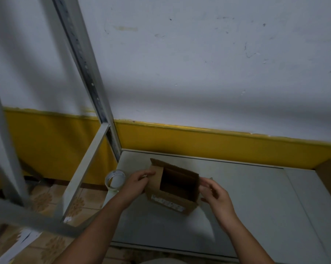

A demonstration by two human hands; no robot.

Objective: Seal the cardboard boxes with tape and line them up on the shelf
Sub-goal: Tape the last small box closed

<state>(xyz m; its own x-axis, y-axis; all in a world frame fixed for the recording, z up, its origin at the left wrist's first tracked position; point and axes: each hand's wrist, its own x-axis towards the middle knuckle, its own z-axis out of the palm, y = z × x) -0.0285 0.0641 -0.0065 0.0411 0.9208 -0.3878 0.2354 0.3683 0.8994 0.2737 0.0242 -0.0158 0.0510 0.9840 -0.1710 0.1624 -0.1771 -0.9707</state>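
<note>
- One pale grey metal shelf board (246, 197) carries the work; it serves as a bench here, and most of it is bare, which leaves room for a row of boxes, I judge.
- One grey slotted steel upright (84, 60) rises at the board's far left corner, with a cross rail running toward the viewer along the left edge.
- One small brown cardboard box (173, 189) with a printed label on its near side stands on the board toward the left, back from the near edge. Its top is open and the dark inside shows, so sealing is not yet done.
- A second brown cardboard piece (330, 174) shows at the board's right edge; whether it is a whole box I cannot tell.
- Two hands work the box: the left hand (137, 182) grips the left flap, and the right hand (216, 193) pinches the right flap, likely to fold both shut.
- One roll of clear tape (115, 181) sits upright at the left edge, just beside the left hand, within easy reach.
</note>
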